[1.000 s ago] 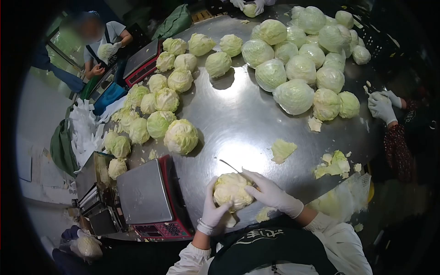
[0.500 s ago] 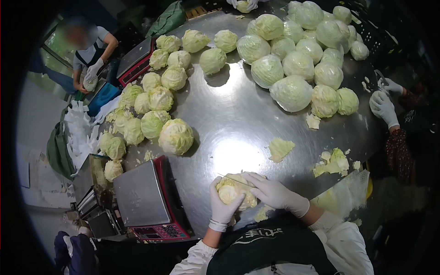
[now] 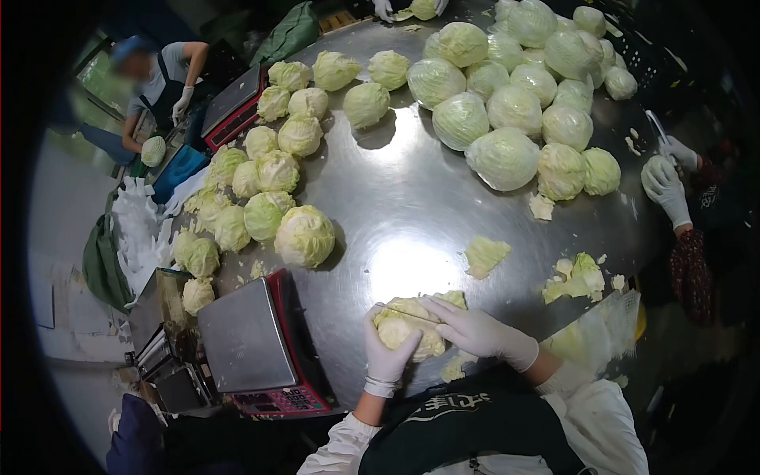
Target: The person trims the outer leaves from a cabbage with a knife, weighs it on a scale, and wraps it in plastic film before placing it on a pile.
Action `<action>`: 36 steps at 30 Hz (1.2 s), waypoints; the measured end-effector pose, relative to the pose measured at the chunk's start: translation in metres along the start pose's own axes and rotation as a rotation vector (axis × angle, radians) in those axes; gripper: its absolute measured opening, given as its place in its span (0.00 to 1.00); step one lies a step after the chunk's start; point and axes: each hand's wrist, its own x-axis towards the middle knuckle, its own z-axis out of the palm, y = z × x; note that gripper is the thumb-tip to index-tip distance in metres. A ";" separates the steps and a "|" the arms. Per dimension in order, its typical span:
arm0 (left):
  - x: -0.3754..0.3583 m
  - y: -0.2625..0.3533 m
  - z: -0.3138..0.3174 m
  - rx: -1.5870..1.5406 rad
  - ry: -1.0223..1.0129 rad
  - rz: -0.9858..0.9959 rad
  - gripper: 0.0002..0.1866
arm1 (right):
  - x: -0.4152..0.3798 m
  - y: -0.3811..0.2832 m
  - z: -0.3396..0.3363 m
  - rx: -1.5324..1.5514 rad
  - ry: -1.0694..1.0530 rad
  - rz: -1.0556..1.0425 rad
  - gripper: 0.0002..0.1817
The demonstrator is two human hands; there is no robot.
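Clasping left hand (image 3: 385, 358): the pale yellow-green, round, leafy cabbage (image 3: 402, 329) is clamped within its white-gloved fingers.
Right hand (image 3: 483, 332): the thin, straight metal knife (image 3: 416, 316) is gripped, handle hidden, its blade laid across the cabbage.
Cabbage position: held right of the red-bodied, square, metal-topped scale (image 3: 244, 340).
Loose leaf: a flat, pale-green cabbage leaf (image 3: 486, 256) is seen beyond and right of the scale.
Cabbage rows: round, yellow-green cabbages (image 3: 305, 236) are gathered beyond the scale.
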 end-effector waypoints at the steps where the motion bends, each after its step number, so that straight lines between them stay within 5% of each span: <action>1: -0.001 -0.002 0.000 -0.035 0.008 -0.024 0.43 | 0.001 -0.001 -0.001 0.036 0.005 0.016 0.27; 6: -0.010 -0.021 0.000 0.181 0.005 0.129 0.49 | 0.033 0.029 -0.002 0.090 0.152 0.053 0.27; 10: -0.016 -0.012 -0.021 0.132 -0.153 0.210 0.49 | 0.033 0.038 -0.005 0.194 0.105 0.274 0.25; 13: -0.026 -0.005 -0.038 -0.004 0.050 0.102 0.48 | 0.016 0.036 0.007 0.183 0.114 0.312 0.24; 15: -0.026 -0.002 -0.047 -0.214 0.170 -0.158 0.45 | -0.003 0.038 0.010 0.221 0.096 0.342 0.25; 17: -0.026 0.003 -0.038 -0.210 0.208 -0.130 0.45 | -0.020 0.028 0.006 0.267 0.095 0.275 0.28; 19: -0.027 0.006 -0.029 0.283 0.165 0.130 0.47 | -0.023 0.005 0.002 0.167 0.134 0.261 0.30; 21: -0.026 0.009 -0.022 0.309 0.141 0.156 0.50 | -0.026 -0.021 -0.002 0.068 0.190 0.263 0.32; 23: -0.025 0.022 -0.017 0.487 0.072 0.220 0.51 | -0.019 -0.042 -0.003 -0.006 0.013 0.183 0.35; 28: -0.021 0.023 -0.014 0.580 0.020 0.287 0.53 | 0.002 -0.029 0.012 -0.056 -0.023 0.010 0.31; 33: -0.022 0.028 -0.021 0.658 -0.082 0.421 0.53 | 0.028 -0.002 0.001 0.035 -0.063 0.208 0.21; 36: -0.025 0.025 -0.028 0.646 -0.091 0.408 0.52 | 0.024 -0.026 -0.012 0.175 -0.079 0.219 0.27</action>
